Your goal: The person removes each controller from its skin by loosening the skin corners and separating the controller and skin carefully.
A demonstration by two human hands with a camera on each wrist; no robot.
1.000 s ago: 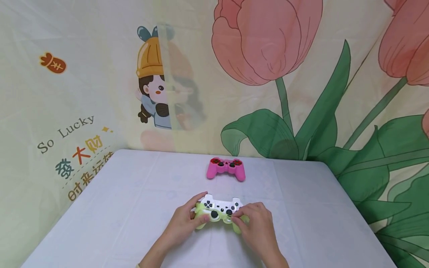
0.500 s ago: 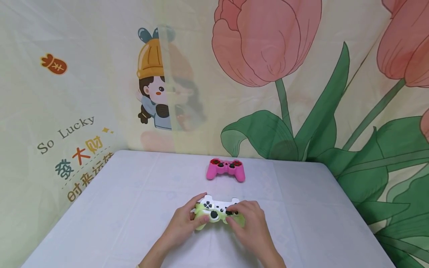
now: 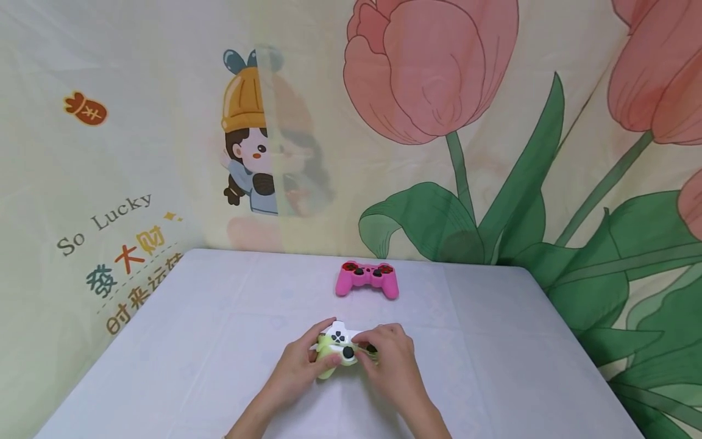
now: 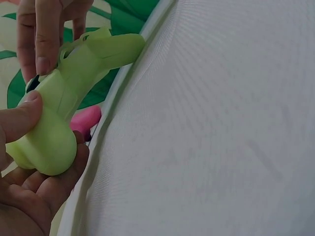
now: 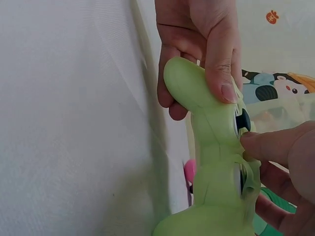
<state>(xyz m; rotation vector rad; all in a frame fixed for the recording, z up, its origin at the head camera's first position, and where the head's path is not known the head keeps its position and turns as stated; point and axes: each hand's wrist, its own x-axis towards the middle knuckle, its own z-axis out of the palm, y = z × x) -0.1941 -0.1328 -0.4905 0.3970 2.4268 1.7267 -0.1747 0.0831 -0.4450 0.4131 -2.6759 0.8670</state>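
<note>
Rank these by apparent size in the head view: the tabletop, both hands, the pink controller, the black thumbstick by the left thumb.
1. Tabletop
2. Left hand and right hand: too alike to rank
3. Pink controller
4. Black thumbstick

The held controller (image 3: pixel 339 334) is faced in white, with its stick (image 3: pixel 348 352) done in black and its cover (image 5: pixel 211 132) tinted pale green. The other controller (image 3: pixel 367 278) is coloured hot pink — picked out in red and black. The worktop (image 3: pixel 252 335) is clothed in white; the cream backdrop (image 3: pixel 307 30) is patterned with pink tulips (image 3: pixel 430 67) and green leaves (image 3: pixel 529 164).
</note>
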